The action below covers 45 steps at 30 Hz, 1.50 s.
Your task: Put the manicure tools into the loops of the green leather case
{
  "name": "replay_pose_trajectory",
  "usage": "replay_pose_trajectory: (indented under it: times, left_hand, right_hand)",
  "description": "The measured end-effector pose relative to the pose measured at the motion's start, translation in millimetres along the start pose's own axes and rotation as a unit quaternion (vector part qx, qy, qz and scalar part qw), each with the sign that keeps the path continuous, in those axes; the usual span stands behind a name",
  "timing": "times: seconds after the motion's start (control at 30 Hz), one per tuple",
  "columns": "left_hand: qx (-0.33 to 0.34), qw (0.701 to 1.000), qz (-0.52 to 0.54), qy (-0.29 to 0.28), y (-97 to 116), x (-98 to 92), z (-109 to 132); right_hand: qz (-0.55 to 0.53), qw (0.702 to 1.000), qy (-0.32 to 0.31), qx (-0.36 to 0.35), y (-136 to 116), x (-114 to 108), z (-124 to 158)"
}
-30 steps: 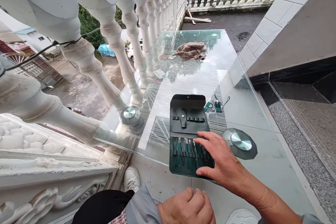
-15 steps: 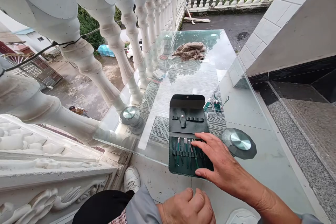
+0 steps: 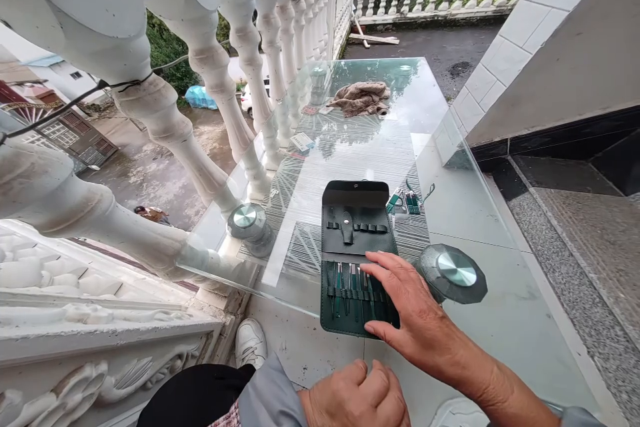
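A dark green tool case (image 3: 356, 220) lies unfolded on the glass table (image 3: 465, 213), with several slim metal tools strapped in its near half. My right hand (image 3: 407, 310) rests flat on the case's near right part, fingers stretched out over the tools. At the bottom of the view, below the table's near edge, my left hand (image 3: 356, 397) is curled into a loose fist; nothing shows in it. A few loose green-handled tools (image 3: 407, 200) lie just right of the case's flap.
A brown cloth (image 3: 364, 97) sits at the table's far end, a small white card (image 3: 302, 141) near the left edge. Round metal table fittings (image 3: 454, 271) (image 3: 247, 217) flank the case. White balusters (image 3: 220, 80) run along the left; a tiled wall (image 3: 525, 33) stands right.
My right hand has slid a little to the left across the case's near half. The left hand has stayed where it was.
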<state>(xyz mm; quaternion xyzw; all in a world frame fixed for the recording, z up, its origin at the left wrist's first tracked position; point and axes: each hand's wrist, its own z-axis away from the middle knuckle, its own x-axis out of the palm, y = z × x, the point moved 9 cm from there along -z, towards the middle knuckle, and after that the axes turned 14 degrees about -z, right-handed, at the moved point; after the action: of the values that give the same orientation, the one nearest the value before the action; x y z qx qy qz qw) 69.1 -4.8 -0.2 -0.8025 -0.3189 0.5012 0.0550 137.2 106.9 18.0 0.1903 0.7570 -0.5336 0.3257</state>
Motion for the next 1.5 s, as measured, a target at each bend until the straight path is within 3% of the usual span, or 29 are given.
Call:
replay_pose_trajectory:
  times: [0.13, 0.27, 0.4, 0.83, 1.17, 1.37, 1.5]
  left_hand:
    - [-0.017, 1.0, 0.002, 0.01, -7, -3.3, -2]
    - [0.027, 0.999, -0.002, 0.022, -11, -7.9, -3]
    - [0.014, 0.999, -0.028, 0.014, -22, -5.6, -4]
    - [0.004, 0.996, -0.052, -0.071, -26, 5.9, -5]
    - [0.016, 0.995, -0.059, -0.078, -23, 9.0, -3]
    - [0.012, 0.996, -0.05, -0.072, -23, 9.0, -5]
    - [0.01, 0.995, -0.046, -0.083, -22, 11.2, -6]
  right_hand:
    - [-0.012, 0.997, 0.076, 0.022, 14, -22, -2]
    - [0.006, 0.988, 0.139, 0.068, 39, -40, -1]
    - [-0.004, 0.986, 0.134, 0.098, 52, -40, -1]
    - [-0.075, 0.984, 0.133, 0.097, 47, -33, -5]
    - [-0.024, 0.986, 0.127, 0.102, 48, -40, -4]
    - [-0.011, 0.991, 0.055, 0.121, 48, -34, -2]
    - [-0.013, 0.992, 0.047, 0.12, 48, -31, -2]
